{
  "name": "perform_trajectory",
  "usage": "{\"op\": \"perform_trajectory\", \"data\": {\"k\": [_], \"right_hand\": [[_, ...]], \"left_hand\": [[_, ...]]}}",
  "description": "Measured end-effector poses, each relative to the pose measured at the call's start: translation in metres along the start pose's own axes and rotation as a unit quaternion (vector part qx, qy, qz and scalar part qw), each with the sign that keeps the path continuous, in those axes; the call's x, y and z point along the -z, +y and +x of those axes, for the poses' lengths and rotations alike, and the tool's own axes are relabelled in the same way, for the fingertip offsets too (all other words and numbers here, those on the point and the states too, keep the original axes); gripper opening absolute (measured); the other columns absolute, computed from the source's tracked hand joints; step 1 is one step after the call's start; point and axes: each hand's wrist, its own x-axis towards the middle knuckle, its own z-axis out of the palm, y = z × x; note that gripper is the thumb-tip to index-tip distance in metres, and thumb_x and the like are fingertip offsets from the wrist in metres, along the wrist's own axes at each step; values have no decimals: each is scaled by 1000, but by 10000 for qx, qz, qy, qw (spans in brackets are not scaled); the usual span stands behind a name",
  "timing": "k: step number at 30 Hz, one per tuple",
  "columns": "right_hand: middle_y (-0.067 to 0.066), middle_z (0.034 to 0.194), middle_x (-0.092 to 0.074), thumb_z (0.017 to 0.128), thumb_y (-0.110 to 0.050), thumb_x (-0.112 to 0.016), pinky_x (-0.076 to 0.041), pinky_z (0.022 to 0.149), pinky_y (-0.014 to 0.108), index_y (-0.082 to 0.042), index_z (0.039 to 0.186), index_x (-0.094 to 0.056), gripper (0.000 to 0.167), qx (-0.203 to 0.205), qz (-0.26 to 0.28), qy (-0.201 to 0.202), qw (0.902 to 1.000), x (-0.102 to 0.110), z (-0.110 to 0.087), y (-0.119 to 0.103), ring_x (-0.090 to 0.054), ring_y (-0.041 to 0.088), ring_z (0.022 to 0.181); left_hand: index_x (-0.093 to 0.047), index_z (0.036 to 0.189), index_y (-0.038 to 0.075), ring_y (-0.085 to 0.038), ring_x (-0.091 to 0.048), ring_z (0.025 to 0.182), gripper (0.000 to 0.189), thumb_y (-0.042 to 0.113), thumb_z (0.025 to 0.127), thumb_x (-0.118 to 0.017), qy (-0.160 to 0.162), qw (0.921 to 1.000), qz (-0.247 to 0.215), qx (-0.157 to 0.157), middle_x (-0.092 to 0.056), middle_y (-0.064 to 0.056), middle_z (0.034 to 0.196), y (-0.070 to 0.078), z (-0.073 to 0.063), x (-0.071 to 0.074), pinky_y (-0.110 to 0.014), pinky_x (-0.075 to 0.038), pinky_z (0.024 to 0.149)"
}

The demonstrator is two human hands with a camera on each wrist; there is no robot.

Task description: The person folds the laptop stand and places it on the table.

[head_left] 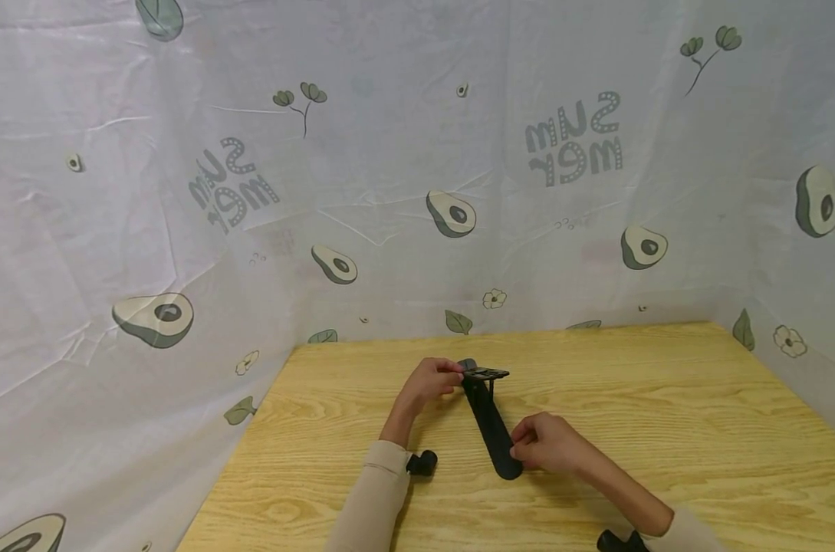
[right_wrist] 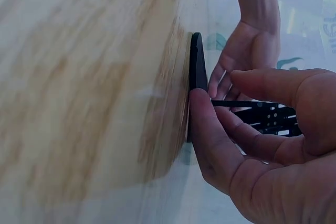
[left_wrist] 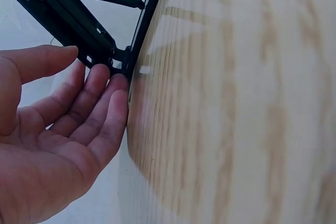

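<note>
A black folding stand (head_left: 489, 433) lies on the table, its long flat base round-ended and a slotted bracket (head_left: 488, 373) raised on thin struts above it. At the far end my left hand (head_left: 427, 381) touches the stand. In the left wrist view its fingertips (left_wrist: 116, 83) rest by the hinge where bracket and base meet, with the thumb beside the bracket's edge. My right hand (head_left: 547, 443) is at the base's near end. In the right wrist view one fingertip (right_wrist: 200, 100) touches the base's edge, and the thumb stands apart from it.
The wood-grain table (head_left: 665, 414) extends around the stand. Behind and beside it hangs a pale curtain (head_left: 389, 153) printed with avocados, leaves and flowers. A black device sits at the left wrist (head_left: 422, 463) and another at the right wrist (head_left: 620, 541).
</note>
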Motion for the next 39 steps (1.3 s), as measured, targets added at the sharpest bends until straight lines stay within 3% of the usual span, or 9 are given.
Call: {"op": "perform_trajectory", "data": {"k": [13,28,39], "right_hand": [[11,103,-74,96,-9,-73,-62,76,36,10,118,-70,30,106,-152,-35,9998,-8,1,-1,-70,19,92],[9,105,-77,96,-11,-70,-62,79,34,12,120,-69,34,282,-295,-433,9982,-14,3,-3,-72,15,92],[10,104,-76,97,-8,-70,-63,79,37,11,118,-71,28,315,-227,-324,9987,-19,2,-3,-72,20,92]], "left_hand": [[-75,121,-2,-29,-74,116,21,10,105,-67,-126,9995,-303,39,-73,-18,124,0,5,-2,-44,-62,102],[-75,126,-1,-27,-74,116,26,12,105,-66,-289,9989,-359,-32,-74,-17,126,0,7,-8,-44,-62,103],[-73,130,-1,-28,-71,121,28,11,106,-63,-417,9982,-427,-49,-69,-18,136,1,10,-10,-46,-60,107]]}}
